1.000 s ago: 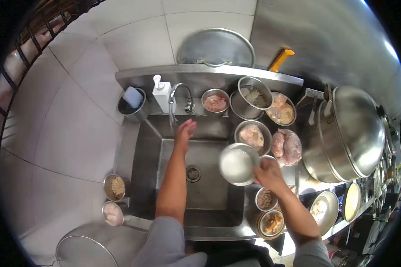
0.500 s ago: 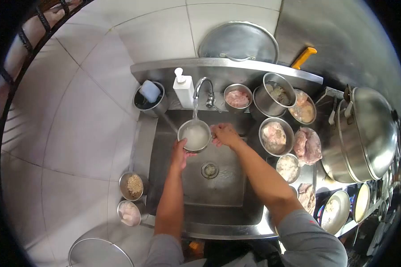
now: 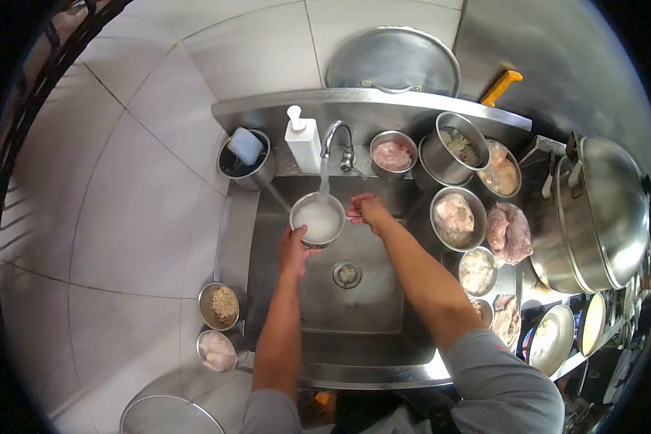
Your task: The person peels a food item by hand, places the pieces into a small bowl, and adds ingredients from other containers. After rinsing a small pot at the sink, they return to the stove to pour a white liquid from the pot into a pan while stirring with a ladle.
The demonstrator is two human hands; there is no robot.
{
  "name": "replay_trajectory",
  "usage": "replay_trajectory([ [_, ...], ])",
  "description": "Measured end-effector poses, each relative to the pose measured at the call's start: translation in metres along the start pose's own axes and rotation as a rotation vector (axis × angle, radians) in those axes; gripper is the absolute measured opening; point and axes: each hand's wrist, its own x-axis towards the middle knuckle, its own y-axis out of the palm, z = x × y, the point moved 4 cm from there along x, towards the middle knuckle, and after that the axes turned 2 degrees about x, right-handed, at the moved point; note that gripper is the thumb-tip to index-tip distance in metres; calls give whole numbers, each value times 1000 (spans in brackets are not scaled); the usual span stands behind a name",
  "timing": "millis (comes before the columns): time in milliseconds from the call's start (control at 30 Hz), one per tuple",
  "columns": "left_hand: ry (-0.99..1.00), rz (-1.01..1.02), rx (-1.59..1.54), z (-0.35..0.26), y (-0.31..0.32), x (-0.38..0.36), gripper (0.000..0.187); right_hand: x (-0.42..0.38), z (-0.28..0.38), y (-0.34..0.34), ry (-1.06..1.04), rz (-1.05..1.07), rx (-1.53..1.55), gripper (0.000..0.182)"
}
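The sink (image 3: 383, 318) is the landmark. Over its back half, under the running tap (image 3: 338, 141), sits a small steel bowl (image 3: 317, 219) filling with water: stiff, wet, likely slippery, growing heavier, best gripped at the rim. The left hand (image 3: 293, 249) clasps its near rim, fingers curled. The right hand (image 3: 369, 210) is half closed, touching the bowl's right edge.

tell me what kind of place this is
Most likely a working food-prep kitchen: a deep stainless steel sink with running tap, many round metal bowls of raw meat, and a large lidded steel pot.
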Motion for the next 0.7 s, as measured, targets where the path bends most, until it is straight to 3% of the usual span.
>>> replay_trajectory([
  [233,0,-49,-6,-2,0,-5,49,24,-21,20,23,26,87,20],
  [333,53,-107,9,-2,-20,-26,49,22,-21,46,-52,137,49,20],
  [433,59,-132,28,-8,-41,-63,46,10,-8,63,-58,277,240,21],
  [500,46,-173,-34,-17,-43,-96,40,-11,14,58,-79,187,-176,25],
  [533,34,-217,-95,-17,-48,-108,35,-18,24,54,-82,183,-174,25],
  [600,26,-231,-93,-8,-64,-125,34,-29,55,31,-588,-263,-782,25],
  [633,10,-250,-87,-2,-72,-134,33,-30,55,28,-583,-267,-783,25],
  [700,7,-264,-96,2,-74,-149,34,-40,65,22,-937,-692,-1006,18],
])
